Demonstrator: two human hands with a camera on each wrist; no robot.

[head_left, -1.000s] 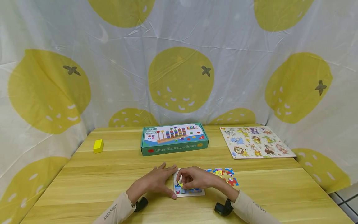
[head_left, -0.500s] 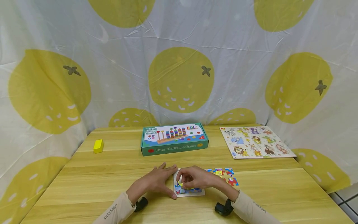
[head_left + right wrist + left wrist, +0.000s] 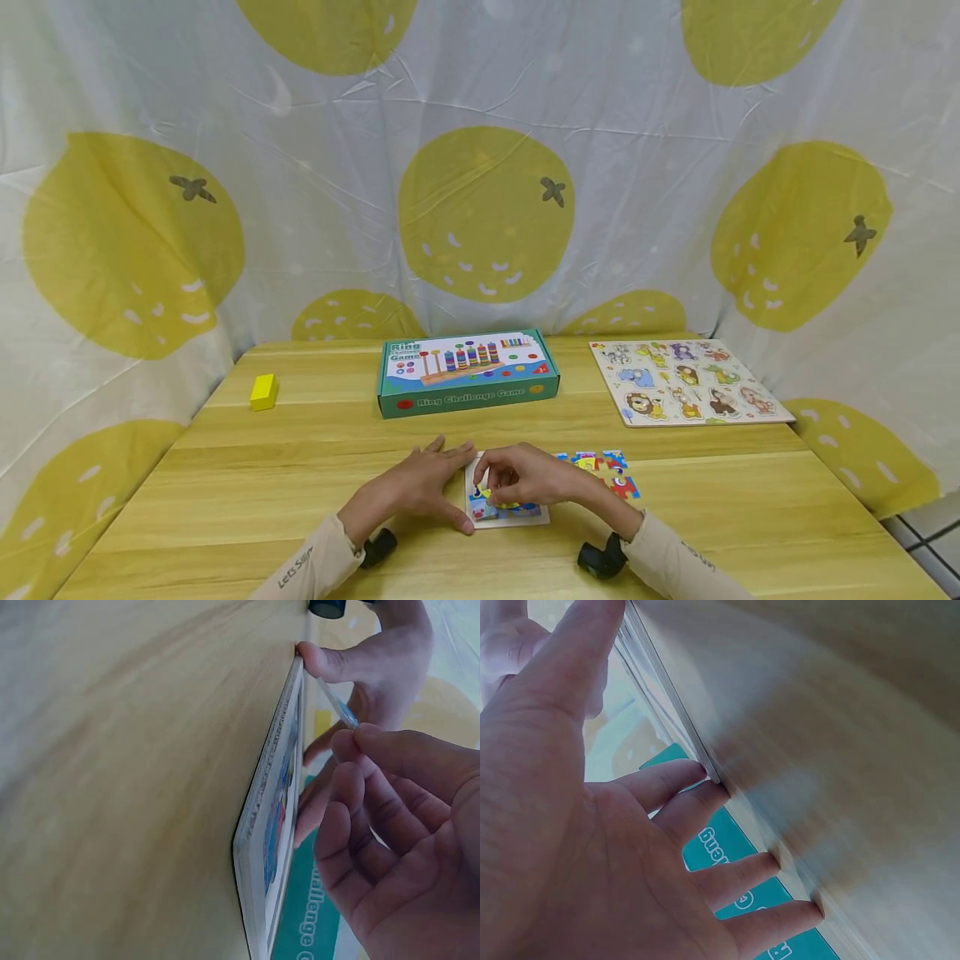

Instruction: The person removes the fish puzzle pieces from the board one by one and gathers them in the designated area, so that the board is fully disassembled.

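Puzzle piece [image 3: 344,711] is pinched betw. thumb & fingertips of R hand [image 3: 528,477], held tilted over front L part of puzzle board [image 3: 517,524]; board edge is touched by L hand [image 3: 422,485], its fingers spread apart w/ tips on table [image 3: 315,467]; other pcs [image 3: 619,486] are seen R of board

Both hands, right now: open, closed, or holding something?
Left hand: open, fingers spread, touching the edge of the puzzle tray.
Right hand: closed, pinching a puzzle piece between thumb and finger.
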